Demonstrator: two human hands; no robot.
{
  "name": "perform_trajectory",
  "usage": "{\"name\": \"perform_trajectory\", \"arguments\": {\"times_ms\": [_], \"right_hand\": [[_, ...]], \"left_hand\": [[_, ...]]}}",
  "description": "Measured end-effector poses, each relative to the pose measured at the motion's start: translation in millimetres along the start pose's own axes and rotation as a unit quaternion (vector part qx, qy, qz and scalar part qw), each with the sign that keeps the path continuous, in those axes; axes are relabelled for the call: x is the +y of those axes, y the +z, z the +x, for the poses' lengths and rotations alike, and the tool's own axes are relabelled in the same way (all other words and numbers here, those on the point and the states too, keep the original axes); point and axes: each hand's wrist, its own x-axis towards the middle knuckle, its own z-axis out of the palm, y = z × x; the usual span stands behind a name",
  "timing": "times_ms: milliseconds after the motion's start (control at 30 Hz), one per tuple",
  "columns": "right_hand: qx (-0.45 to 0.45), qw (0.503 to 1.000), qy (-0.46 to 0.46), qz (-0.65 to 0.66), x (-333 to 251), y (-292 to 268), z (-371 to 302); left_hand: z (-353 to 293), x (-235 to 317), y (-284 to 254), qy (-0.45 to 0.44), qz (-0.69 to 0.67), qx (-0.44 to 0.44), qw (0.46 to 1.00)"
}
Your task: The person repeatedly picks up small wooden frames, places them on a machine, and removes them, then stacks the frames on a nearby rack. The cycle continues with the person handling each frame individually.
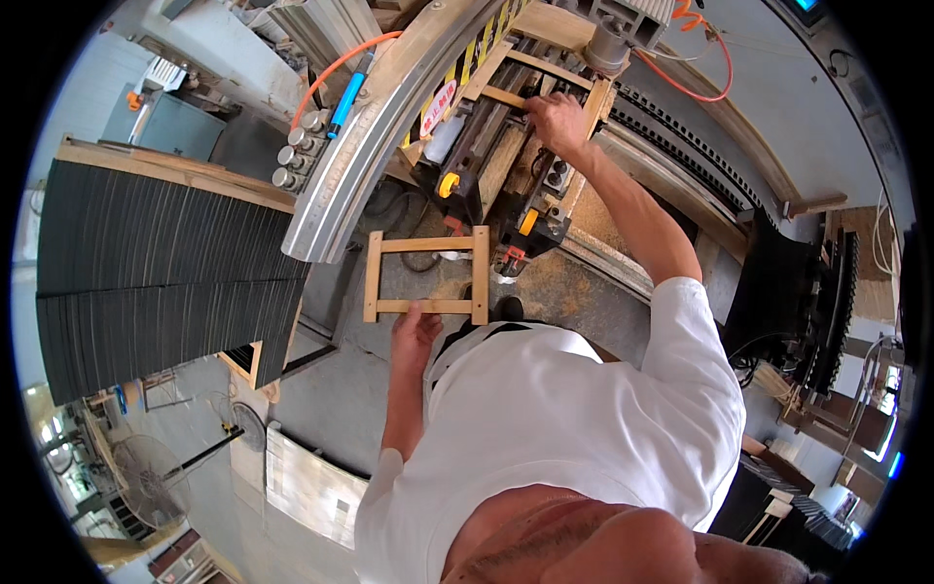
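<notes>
My left hand (pixel 415 333) grips the lower rail of a small light-wood frame (pixel 481 277), which has two side pieces and two crossbars. This frame hangs in front of my body, above the floor. Farther off, my right hand (pixel 559 125) reaches into a machine (pixel 501 175) with its fingers closed on a crossbar of a second wooden frame (pixel 550 68). That second frame lies across the machine's dark rails, beneath a metal cylinder head (pixel 608 47). My palm hides part of it. Yellow knobs (pixel 449 185) sit at the near ends of the rails.
Left of me stands a tall stack of dark slats (pixel 165 234). A curved metal beam (pixel 365 127) with a blue marker-like tube (pixel 348 102) arches beside the machine. Sawdust (pixel 559 287) covers the floor below. Orange hoses (pixel 715 83) loop near the right side. A fan (pixel 146 477) stands behind left.
</notes>
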Motion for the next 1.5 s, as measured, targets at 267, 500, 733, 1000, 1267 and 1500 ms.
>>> {"name": "perform_trajectory", "arguments": {"times_ms": [267,500,733,1000,1267,1500], "right_hand": [[-0.046,0.997,0.033,-0.045,45.1,5.0,25.7],[-0.041,0.999,0.018,-0.025,58.0,6.7,30.1],[-0.120,0.991,0.029,-0.058,13.2,-15.9,44.2],[-0.118,0.991,-0.016,-0.055,70.7,-15.6,21.9],[-0.137,0.985,-0.016,-0.103,58.6,8.7,35.9],[-0.117,0.989,0.051,-0.078,25.6,-3.3,37.4]], "left_hand": [[12.4,-35.1,-35.1,0.017,-0.009,0.112,0.994],[31.6,-55.0,-45.7,0.016,0.019,0.146,0.989],[22.4,-71.2,-70.3,0.040,-0.008,0.202,0.979],[20.8,-65.9,-81.5,0.061,0.033,0.254,0.965],[-44.0,-55.0,-109.5,0.119,0.001,0.312,0.943],[-77.3,-25.8,-201.7,0.217,0.032,0.376,0.900]]}}
